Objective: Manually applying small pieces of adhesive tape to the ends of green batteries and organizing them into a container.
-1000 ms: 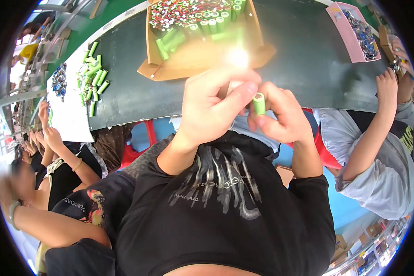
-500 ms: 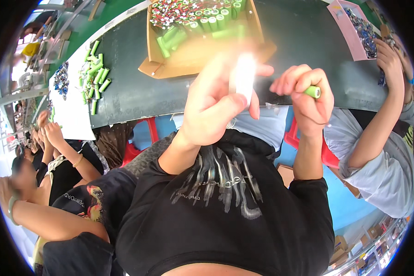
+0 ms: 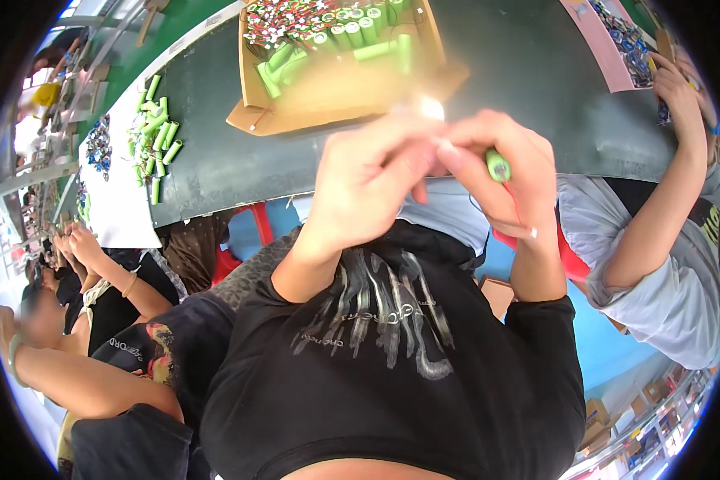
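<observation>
In front of my chest, my left hand [image 3: 364, 180] and my right hand [image 3: 516, 156] meet at the fingertips. The right one is closed around a green cylindrical battery cell [image 3: 498, 166], its end poking out between the fingers. From that cell a thin red wire with a small white connector [image 3: 534, 233] hangs down by the wrist. My left hand's fingers are curled and pinched together. A glaring white spot [image 3: 430, 108] shows just beyond them, too washed out to identify. What the pinched fingertips hold is hidden.
Ahead on the dark table [image 3: 528, 80] stands an open cardboard box [image 3: 340, 116] of green cells with red wires. Loose green cells [image 3: 158, 132] lie on white paper to the left. A pink box [image 3: 592, 48] of small blue parts is at the right. Co-workers sit on both sides.
My hands were apart and have come together at the fingertips. The bright white piece that stood in my left hand is now mostly hidden. The view has shifted slightly.
</observation>
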Demonstrator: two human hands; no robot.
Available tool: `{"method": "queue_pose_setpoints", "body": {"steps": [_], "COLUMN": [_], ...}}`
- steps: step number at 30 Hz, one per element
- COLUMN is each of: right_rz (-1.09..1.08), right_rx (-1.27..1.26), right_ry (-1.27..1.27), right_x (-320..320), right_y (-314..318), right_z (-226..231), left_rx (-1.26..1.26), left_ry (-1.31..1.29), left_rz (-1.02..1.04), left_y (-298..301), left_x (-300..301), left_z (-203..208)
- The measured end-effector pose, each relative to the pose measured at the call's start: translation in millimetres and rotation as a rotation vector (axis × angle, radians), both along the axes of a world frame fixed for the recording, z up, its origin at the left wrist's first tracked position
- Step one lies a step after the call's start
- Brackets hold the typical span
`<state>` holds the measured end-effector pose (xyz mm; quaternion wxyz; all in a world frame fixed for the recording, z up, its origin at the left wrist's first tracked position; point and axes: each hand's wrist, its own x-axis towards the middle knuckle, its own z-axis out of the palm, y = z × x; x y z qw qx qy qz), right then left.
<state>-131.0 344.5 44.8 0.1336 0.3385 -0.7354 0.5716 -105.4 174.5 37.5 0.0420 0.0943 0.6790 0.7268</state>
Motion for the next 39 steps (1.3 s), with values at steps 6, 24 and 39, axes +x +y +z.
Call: {"method": "queue_pose_setpoints", "body": {"steps": [6, 24, 39], "right_rz": [0.029, 0.116, 0.071], "right_rx": [0.097, 0.481, -0.373], "right_ry": [-0.241, -0.032, -0.656], "right_x": [-6, -1, 16], "right_y": [18, 22, 15], "right_z": [-10, 1, -17], "left_rx": [0.292, -0.414, -0.79], "left_ry": [-0.268, -0.035, 0.211], "left_rz": [-0.07, -0.274, -0.208], "left_y": [-13, -6, 7], "left_x": [-9, -10, -1], "left_z": [11, 21, 6]}}
